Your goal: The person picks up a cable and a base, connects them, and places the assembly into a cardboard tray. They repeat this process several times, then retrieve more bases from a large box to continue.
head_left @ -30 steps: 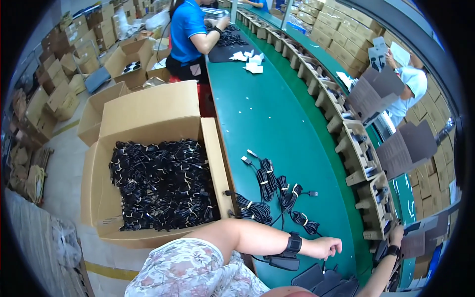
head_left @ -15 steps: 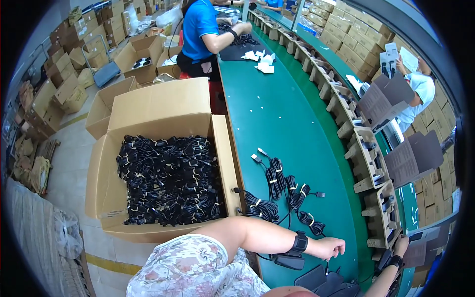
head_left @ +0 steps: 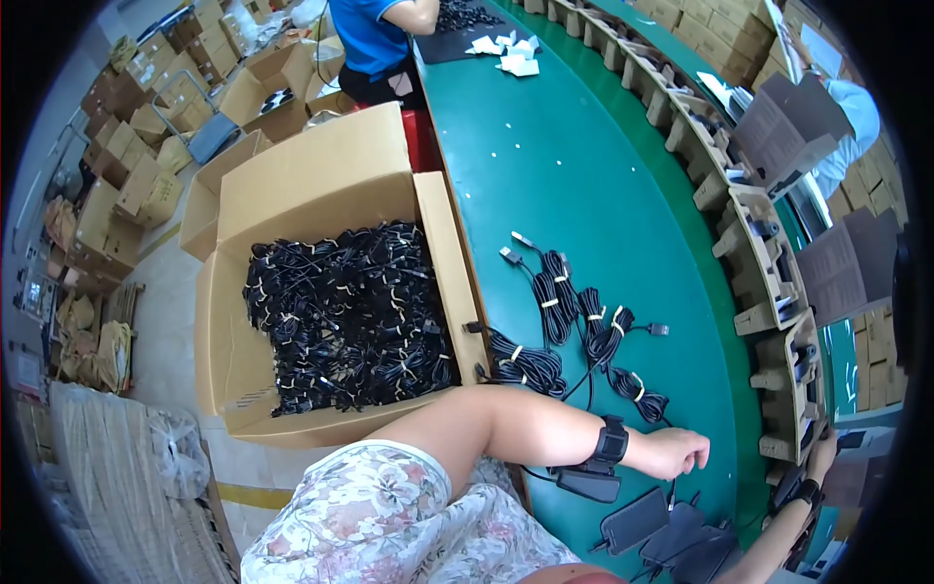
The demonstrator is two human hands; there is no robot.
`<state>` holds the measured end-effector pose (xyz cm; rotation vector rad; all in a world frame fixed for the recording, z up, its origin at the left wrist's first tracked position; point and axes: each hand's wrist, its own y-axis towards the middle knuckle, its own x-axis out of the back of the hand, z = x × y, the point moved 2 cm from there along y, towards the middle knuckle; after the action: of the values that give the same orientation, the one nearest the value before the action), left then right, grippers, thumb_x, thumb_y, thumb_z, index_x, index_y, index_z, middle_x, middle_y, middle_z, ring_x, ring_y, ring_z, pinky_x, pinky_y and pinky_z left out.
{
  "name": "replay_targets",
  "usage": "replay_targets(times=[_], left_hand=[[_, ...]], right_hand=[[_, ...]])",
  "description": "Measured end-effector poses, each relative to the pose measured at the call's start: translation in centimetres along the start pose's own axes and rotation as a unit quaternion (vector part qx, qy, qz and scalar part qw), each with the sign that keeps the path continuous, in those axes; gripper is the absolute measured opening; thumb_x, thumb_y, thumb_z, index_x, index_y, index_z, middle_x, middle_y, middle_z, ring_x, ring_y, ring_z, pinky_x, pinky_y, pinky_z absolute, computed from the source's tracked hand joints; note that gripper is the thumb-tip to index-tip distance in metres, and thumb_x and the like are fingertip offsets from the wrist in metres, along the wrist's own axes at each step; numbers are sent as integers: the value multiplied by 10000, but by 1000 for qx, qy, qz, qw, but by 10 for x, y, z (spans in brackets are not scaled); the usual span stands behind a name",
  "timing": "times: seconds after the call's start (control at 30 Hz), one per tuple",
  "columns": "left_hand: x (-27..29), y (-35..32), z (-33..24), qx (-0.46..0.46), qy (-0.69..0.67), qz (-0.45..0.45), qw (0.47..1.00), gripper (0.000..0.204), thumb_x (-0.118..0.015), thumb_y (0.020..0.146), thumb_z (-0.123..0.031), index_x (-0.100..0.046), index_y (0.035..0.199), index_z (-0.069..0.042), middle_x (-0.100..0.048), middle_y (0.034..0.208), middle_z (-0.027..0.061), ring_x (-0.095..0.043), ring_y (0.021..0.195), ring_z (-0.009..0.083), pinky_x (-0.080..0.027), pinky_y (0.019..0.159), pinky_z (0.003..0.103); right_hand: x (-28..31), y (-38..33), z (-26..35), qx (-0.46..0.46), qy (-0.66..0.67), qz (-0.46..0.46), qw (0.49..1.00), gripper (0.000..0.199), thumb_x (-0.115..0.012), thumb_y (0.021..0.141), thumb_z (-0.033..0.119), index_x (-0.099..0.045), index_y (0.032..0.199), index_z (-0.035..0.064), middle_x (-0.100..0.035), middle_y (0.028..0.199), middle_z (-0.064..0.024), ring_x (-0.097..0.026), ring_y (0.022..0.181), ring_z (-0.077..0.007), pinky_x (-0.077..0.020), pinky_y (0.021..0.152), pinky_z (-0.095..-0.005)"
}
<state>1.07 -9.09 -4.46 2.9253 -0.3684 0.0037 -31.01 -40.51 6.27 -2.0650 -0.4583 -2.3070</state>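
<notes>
Black coiled cables (head_left: pixel 584 336) lie bundled on the green worktop (head_left: pixel 584 175), just beyond the left hand (head_left: pixel 671 453); its grip is loosely curled on nothing; the right hand (head_left: pixel 812 467) is at the rim, its grip impossible to tell; a cardboard box (head_left: pixel 321 185) of cables stands left.

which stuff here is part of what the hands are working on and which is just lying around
In hand: left hand, bundled black cables on the green belt, black adapters, carton of cable bundles.

Lying about: white packets, stacked boxes.
</notes>
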Motion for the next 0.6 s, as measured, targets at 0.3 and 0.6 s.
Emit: replay_targets(times=[0.3, 0.6], left_hand=[[9, -2, -2, 23, -105, 56, 993, 269, -527, 748, 72, -543, 995, -34, -535, 756, 30, -516, 603, 94, -445, 501, 259], [4, 1, -25, 91, -114, 76, 986, 185, -469, 848, 25, -515, 1026, 0, -532, 812, 64, -564, 595, 113, -475, 504, 239]], right_hand=[[13, -51, 7, 87, -114, -25, 989, 281, -429, 830, 93, -566, 1059, 6, -573, 1030, -239, -518, 998, -393, -432, 836, -430], [83, -227, 147, 165, -86, -46, 981, 394, -602, 804, 184, -535, 1184, 102, -547, 1138, -181, -521, 1037, -356, -430, 876, -406]])
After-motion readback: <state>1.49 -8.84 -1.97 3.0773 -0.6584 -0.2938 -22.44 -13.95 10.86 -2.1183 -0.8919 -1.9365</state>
